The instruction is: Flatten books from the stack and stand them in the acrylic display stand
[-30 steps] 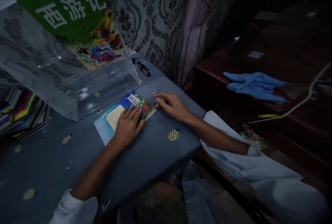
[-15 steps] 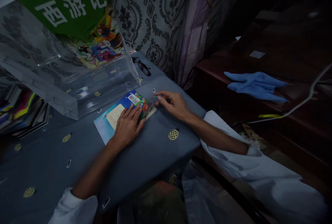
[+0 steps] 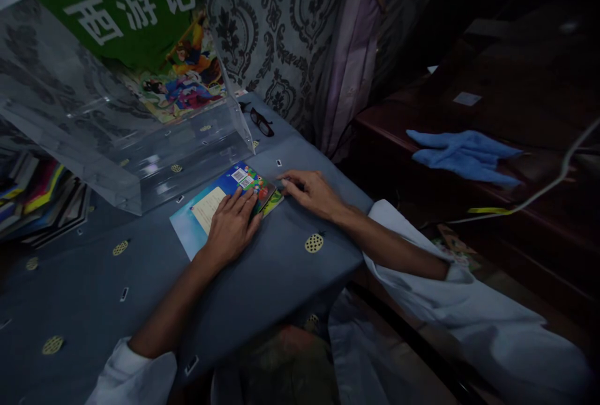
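A book [image 3: 203,213] with a blue cover, a cream text panel and a barcode lies on the cloth-covered table. My left hand [image 3: 233,222] rests flat on it, fingers outstretched across the cover. At the book's right-hand edge is my right hand [image 3: 312,194], its index finger extended and its thumb close below. I see nothing held between them; whether the fingertips touch the page edge is hard to tell. A green and yellow inner page [image 3: 272,203] shows past the cover there.
A clear acrylic stand [image 3: 129,189] with a green picture book [image 3: 140,42] stands behind. Nearby are glasses [image 3: 261,122] and, at far left, stacked books [image 3: 37,195]. Blue gloves [image 3: 464,154] lie on a dark red surface at right, with a white cable [image 3: 544,195].
My right fingertips have dropped slightly and drawn closer together at the book's edge. More of the green and yellow inner page shows. My left hand has stayed in place.
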`<state>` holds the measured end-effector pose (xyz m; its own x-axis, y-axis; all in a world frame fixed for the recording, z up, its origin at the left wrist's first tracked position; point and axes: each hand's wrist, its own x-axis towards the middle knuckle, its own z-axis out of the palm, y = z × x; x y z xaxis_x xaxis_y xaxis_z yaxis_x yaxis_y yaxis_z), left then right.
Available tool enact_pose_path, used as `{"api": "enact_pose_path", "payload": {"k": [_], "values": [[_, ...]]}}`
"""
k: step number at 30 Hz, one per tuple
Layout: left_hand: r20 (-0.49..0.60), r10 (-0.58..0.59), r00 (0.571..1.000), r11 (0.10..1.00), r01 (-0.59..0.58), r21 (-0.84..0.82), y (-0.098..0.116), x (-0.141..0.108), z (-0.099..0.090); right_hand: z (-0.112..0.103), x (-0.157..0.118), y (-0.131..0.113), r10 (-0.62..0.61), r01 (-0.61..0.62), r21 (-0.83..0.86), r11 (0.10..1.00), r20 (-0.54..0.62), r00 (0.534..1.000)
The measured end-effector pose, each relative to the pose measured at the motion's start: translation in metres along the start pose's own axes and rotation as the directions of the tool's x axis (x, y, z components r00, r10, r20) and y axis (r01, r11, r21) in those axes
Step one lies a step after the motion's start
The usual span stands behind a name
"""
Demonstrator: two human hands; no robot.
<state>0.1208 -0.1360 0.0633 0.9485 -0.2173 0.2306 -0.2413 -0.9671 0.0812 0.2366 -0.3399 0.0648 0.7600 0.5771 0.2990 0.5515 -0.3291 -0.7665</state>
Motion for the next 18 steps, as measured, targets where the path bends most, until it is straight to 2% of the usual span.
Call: {"api": "enact_pose_path", "payload": {"k": [5, 11, 18], "values": [[0.000, -0.004, 1.000, 1.000, 0.004, -0.010, -0.0002, -0.0004, 0.0002, -0.0007, -0.0008, -0.0025, -0.004, 0.006, 0.056, 0.998, -0.042, 0.999], [0.004, -0.003, 1.000, 1.000, 0.003, -0.006, 0.0001, 0.0001, -0.0004, 0.0014, 0.0007, 0.0000, -0.030, 0.030, 0.011, 0.999, 0.043, 0.999], [0.005, -0.005, 1.000, 1.000, 0.005, -0.013, -0.0001, -0.0002, 0.0001, -0.0011, 0.0000, -0.0024, 0.006, -0.009, 0.074, 0.997, 0.034, 0.999]]}}
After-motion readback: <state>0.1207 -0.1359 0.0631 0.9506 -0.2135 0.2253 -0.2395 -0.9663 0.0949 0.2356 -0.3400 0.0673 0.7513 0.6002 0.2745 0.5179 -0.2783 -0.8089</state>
